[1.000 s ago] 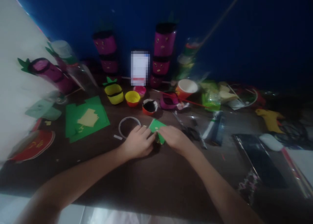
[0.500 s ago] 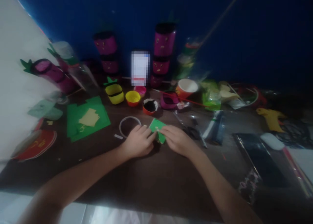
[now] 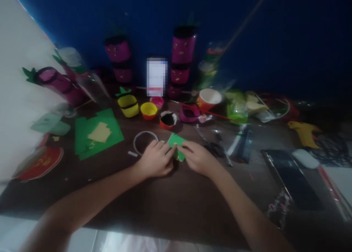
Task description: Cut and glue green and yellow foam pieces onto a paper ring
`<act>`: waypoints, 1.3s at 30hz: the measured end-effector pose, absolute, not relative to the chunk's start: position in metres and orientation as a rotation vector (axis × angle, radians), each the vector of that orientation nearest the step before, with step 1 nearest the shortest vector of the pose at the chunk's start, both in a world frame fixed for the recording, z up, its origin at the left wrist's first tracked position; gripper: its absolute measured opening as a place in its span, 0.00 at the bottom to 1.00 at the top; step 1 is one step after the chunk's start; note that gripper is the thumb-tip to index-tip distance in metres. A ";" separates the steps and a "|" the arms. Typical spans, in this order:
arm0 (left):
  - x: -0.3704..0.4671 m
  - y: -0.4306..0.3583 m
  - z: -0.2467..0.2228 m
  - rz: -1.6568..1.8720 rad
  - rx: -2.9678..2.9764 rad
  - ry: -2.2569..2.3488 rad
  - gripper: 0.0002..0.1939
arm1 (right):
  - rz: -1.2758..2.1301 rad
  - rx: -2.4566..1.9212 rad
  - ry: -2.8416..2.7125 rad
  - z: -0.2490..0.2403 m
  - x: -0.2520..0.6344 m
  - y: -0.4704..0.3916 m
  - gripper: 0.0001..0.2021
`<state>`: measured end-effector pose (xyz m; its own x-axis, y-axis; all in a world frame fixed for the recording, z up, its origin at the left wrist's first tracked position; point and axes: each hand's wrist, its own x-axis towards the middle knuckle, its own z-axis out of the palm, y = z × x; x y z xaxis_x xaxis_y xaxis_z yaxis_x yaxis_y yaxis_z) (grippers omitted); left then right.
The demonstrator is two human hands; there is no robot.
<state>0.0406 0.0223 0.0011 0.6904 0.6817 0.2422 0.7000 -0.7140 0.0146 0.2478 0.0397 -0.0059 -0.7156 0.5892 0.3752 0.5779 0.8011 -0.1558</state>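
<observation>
- One small green sheet piece (image 3: pixel 178 138), apparently paper or thin foam, lies between the two hands near the middle of the dark tabletop (image 3: pixel 176 211), partly covered by fingers.
- It looks very light and bendy, likely to crease or skid if pushed; the edges seem the best place to hold it, with a fingertip pinning it flat.
- Tiny pale scraps (image 3: pixel 175 145) sit on its face; they look fiddly and easily lost, best taken at their rims.
- The left hand (image 3: pixel 156 158) has fingers curled at the green piece's left side; whether it grips or only presses, I cannot tell.
- The right hand (image 3: pixel 199 157) has thumb and forefinger drawn together over the right part, by the scraps; blur hides whether anything is pinched.
- Just beyond the left hand lies a pale ring (image 3: pixel 134 144); behind the green piece stands a red cup (image 3: pixel 166 126) with a dark inside.
- Farther left, yellow paper cutouts (image 3: pixel 99 133) rest on a larger green sheet (image 3: pixel 80 149); well to the right lies a yellow glue gun (image 3: pixel 305 133).
</observation>
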 end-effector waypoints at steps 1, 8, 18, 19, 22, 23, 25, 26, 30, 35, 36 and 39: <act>0.041 0.022 0.002 -0.336 -2.810 -1.152 0.24 | 0.040 -0.875 -2.573 -0.006 0.248 0.040 0.17; 0.038 0.021 -0.001 -0.508 -2.785 -1.101 0.22 | 0.173 -0.852 -2.339 -0.013 0.252 0.040 0.14; 0.015 0.027 0.017 -0.423 -2.532 -1.427 0.10 | 0.181 -0.913 -2.123 -0.011 0.254 0.039 0.11; 0.014 0.027 0.017 -0.357 -2.523 -1.450 0.10 | 0.176 -0.913 -2.126 -0.012 0.254 0.039 0.11; 0.014 0.029 0.013 -0.253 -2.507 -1.497 0.08 | 0.173 -0.915 -2.128 -0.014 0.254 0.041 0.11; 0.014 0.029 0.011 -0.260 -2.502 -1.509 0.08 | 0.178 -0.917 -2.123 -0.015 0.254 0.041 0.11; 0.016 0.028 0.007 -0.350 -2.500 -1.543 0.10 | 0.213 -0.926 -2.083 -0.013 0.251 0.039 0.11; 0.017 0.026 0.006 -0.434 -2.507 -1.566 0.11 | 0.240 -0.935 -2.049 -0.011 0.248 0.037 0.11; 0.026 0.015 0.004 -0.851 -2.695 -1.663 0.10 | 0.315 -0.973 -1.879 0.003 0.231 0.023 0.09; 0.031 0.004 0.001 -1.177 -3.109 -1.591 0.07 | 0.345 -0.899 -1.836 0.013 0.213 0.007 0.13; 0.031 0.003 0.000 -1.197 -3.163 -1.560 0.09 | 0.350 -0.887 -1.831 0.013 0.211 0.005 0.13; 0.030 0.002 -0.003 -1.226 -3.267 -1.474 0.15 | 0.347 -0.888 -1.805 0.012 0.210 0.004 0.12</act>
